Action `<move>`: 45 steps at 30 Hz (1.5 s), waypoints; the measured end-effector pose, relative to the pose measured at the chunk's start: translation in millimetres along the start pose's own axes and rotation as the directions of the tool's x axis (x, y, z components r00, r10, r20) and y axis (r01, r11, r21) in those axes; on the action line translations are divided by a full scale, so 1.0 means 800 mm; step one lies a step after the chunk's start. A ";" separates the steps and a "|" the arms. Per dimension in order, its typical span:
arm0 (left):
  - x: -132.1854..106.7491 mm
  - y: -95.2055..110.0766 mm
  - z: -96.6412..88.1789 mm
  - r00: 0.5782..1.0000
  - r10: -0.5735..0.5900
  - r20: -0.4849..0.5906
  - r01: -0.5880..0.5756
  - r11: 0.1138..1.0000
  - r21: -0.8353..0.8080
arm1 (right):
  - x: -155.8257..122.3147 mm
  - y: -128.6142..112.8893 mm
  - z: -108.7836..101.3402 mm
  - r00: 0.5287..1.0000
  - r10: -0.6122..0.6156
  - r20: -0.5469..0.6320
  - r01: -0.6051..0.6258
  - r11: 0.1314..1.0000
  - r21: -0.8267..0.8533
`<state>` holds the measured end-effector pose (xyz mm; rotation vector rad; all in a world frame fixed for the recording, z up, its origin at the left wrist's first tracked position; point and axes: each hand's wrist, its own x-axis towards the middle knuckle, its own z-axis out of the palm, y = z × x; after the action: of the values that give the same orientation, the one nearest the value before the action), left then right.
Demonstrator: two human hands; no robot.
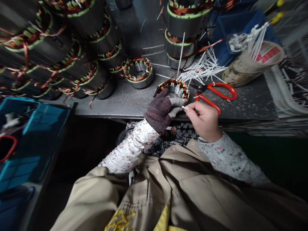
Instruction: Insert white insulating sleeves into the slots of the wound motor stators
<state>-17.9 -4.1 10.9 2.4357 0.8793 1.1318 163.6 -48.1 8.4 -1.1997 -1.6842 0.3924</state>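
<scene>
The gloved left hand [160,109] grips the near rim of a copper-wound motor stator [174,90], its fingers curled closed, at the metal table's [115,109] near edge. Just right, the bare right hand [203,120] pinches a small white cable tie end [184,107] between thumb and forefinger. Red-handled scissors [223,89] and loose white cable ties [202,69] lie just beyond.

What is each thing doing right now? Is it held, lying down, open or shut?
Round steel stator with copper windings and green rim: held, a long white tie standing up from it.
Left hand in dark knitted glove: holding the stator.
Bare right hand: pinching a thin white plastic tie.
Red-handled steel scissors: lying down, handles apart.
Heap of white plastic ties: loose, scattered.
</scene>
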 end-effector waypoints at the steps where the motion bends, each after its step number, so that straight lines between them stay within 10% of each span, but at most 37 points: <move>1: 0.000 -0.001 0.000 1.000 0.002 0.016 -0.002 1.000 0.006 | 0.002 0.003 0.003 1.000 0.006 -0.003 -0.006 1.000 -0.011; 11: 0.002 0.002 0.001 0.999 0.050 0.019 -0.052 0.991 0.124 | 0.009 -0.024 -0.025 0.989 0.036 0.144 -0.061 0.983 0.173; 15: -0.001 0.005 0.005 0.999 -0.005 -0.043 0.010 0.994 0.107 | 0.007 -0.033 -0.041 0.986 0.140 0.094 -0.169 0.829 0.534; 20: -0.002 -0.001 -0.001 1.000 0.017 0.020 -0.020 0.987 0.162 | -0.011 -0.029 -0.046 0.907 0.149 0.393 -0.400 0.594 0.698; 29: 0.006 0.005 -0.002 0.975 0.058 0.214 -0.108 0.968 0.228 | 0.049 -0.031 0.004 0.958 0.261 0.121 -0.260 0.606 0.752; 32: 0.005 -0.001 -0.006 0.969 0.073 0.237 -0.122 0.972 0.201 | 0.048 -0.022 0.018 0.988 0.152 0.014 -0.130 0.793 0.596; 36: 0.002 -0.003 -0.012 0.984 0.095 0.152 -0.101 0.994 0.030 | 0.020 0.022 -0.037 0.969 -0.199 -0.146 0.183 0.976 -0.113; 40: 0.013 0.018 -0.012 0.953 -0.021 0.301 -0.069 0.956 0.286 | 0.030 0.067 -0.095 0.921 0.228 0.316 0.050 0.735 -0.676; 45: 0.030 0.035 -0.017 0.839 -0.153 0.522 -0.171 0.836 0.521 | 0.069 0.058 -0.094 0.760 0.512 0.400 0.114 0.501 -0.858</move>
<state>-5.3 -9.6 48.1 2.9736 1.0968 0.1062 251.1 0.0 38.5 -2.2331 -2.4481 0.0510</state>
